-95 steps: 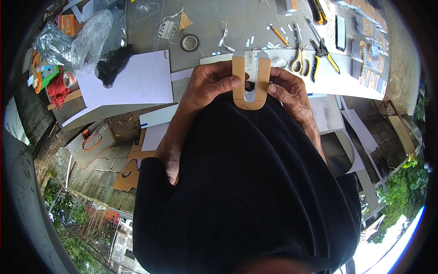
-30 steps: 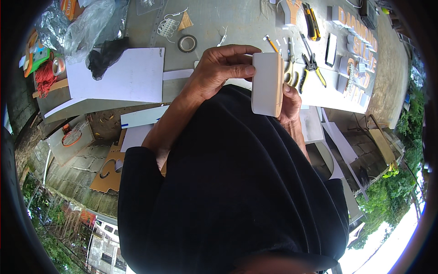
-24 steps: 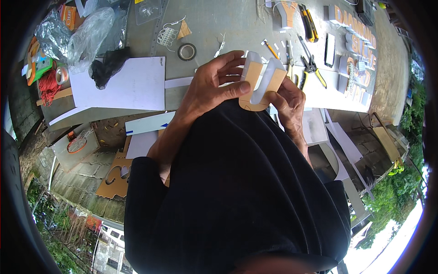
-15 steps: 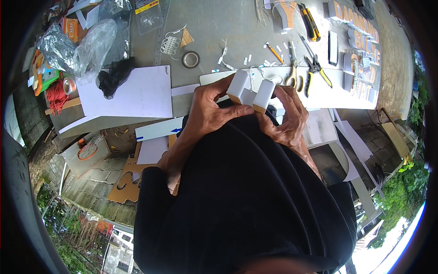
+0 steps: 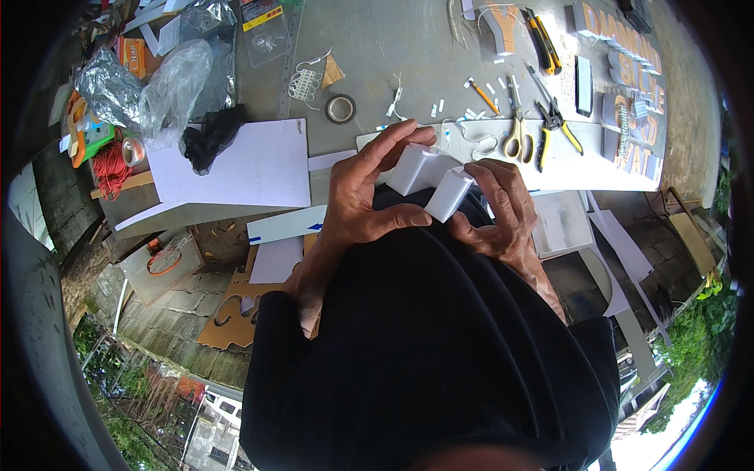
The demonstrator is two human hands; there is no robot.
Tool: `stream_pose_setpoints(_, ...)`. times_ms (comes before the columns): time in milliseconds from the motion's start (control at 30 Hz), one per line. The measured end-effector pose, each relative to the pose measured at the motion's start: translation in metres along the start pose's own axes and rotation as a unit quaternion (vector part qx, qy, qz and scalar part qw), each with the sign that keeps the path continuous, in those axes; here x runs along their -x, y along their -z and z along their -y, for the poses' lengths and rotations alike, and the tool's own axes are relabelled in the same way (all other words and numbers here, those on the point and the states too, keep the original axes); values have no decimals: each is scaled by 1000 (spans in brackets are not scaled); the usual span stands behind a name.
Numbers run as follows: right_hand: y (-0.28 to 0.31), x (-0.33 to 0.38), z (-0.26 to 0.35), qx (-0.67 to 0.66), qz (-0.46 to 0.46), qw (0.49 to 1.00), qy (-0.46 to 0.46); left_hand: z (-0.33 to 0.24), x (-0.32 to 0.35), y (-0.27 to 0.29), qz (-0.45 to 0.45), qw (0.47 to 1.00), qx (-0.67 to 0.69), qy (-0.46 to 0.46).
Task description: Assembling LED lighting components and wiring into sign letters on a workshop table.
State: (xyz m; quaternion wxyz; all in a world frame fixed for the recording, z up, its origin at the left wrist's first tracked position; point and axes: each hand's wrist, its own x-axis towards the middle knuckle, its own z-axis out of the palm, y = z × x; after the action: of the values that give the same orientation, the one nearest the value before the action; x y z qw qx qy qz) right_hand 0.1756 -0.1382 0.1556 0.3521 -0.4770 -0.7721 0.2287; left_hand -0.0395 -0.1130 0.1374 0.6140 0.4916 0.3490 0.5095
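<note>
Fingers of both hands hold the white piece, which in the head view lies between 1 and 2 o'clock of the centre, in front of the black shirt. Its two prongs, a gap between them, slant down toward 7 o'clock, probably turned that way so that they can be seen from above. The left hand makes a wide curve: its fingers reach round the far side of the left prong, and its thumb points to 3 o'clock at the lower edge of the right one. The right hand has a narrower grip, with the right prong between thumb and fingers. Two hands likely let the piece be tilted without resting it on the table. From the piece, the tape lies at 10 o'clock, the pencil and cutter at 1, the scissors and pliers at 2, perhaps set there within the right hand's reach.
</note>
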Motion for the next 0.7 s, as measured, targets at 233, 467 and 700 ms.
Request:
stream_pose_setpoints(233,0,2,1,57,3,997,60,3,6,14,49,999,-18,-14)
stream_pose_setpoints(467,-3,5,-3,59,12,996,61,7,7,5,20,999,30,-9)
stream_pose_setpoints(700,-6,-1,-2,-1,72,997,13,24,12,11,-20,990,109,88)
